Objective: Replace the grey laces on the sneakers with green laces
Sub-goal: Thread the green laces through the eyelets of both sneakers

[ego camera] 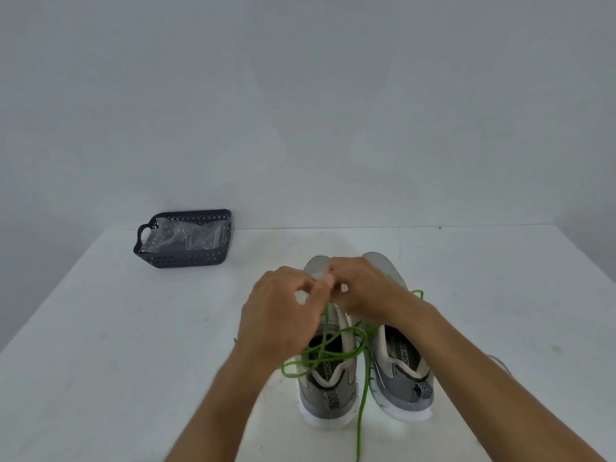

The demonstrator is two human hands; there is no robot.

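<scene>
2 grey sneakers are seen side by side on a white table point(133, 361), heels toward the camera. Over the front part of the left sneaker point(328, 381), the left hand point(283, 305) and the right hand point(363, 288) are brought together, fingers curled and fingertips nearly touching. A green lace point(365, 371) appears to be pinched between them, but the exact grip is hidden. From the hands the lace is looped across the opening of the left sneaker, and 1 end is hung down between it and the right sneaker point(400, 371). Far to the left, near the table's back edge, a dark perforated basket point(186, 260) with clear plastic point(186, 238) inside is placed.
</scene>
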